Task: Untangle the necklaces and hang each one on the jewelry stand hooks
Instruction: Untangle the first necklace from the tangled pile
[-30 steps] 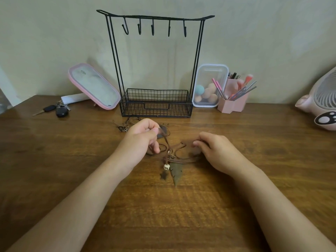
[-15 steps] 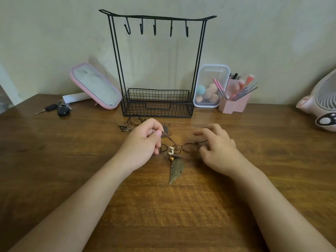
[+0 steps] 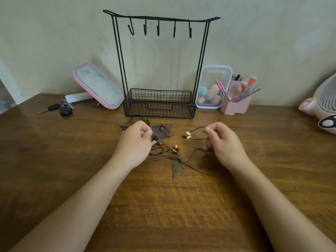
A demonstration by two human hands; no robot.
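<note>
Brown cord necklaces [image 3: 175, 151] lie tangled on the worktop [image 3: 163, 206] at frame centre, just below the jewelry stand [image 3: 158, 104]. Your left hand [image 3: 134, 145] pinches one cord, apparently to anchor the knot. Your right hand [image 3: 226, 144] pinches a beaded strand to separate it. The hooks [image 3: 158, 30] are bare.

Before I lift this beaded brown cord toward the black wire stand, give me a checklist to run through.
1. Lifting grip: the right hand pinches the brown cord with white beads: ok.
2. Anchor: the left hand pinches the tangled brown cords: ok.
3. Beaded cord free of the other necklaces: cannot tell; cords overlap near the bronze leaf pendant.
4. Leaf pendant clear of the wooden table: not ok, it lies flat on it.
5. All five hooks on the black wire jewelry stand bare: ok.
</note>
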